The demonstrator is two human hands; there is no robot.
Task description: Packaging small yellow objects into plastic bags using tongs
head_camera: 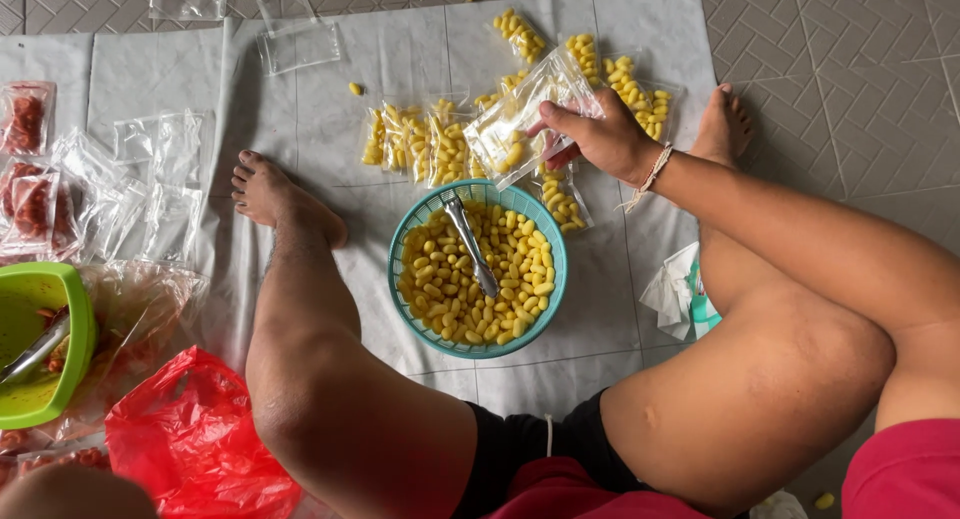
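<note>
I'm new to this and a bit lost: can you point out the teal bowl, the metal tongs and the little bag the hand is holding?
teal bowl (400, 241): head view, on its left rim.
metal tongs (472, 247): head view, mid-length of the arms.
clear bag (510, 124): head view, on the plastic left of the right hand (600, 137).

One view only: the head camera. It is worn on the person's head and faces almost straight down onto the floor (850, 69), covered here by a pale sheet (330, 109). The person's own legs enter from the bottom edge, with the feet pointing toward the top of the frame. The range is close, about arm's reach: the teal bowl (478, 269) sits near frame centre. No second view exists, so no overlap applies.
</note>
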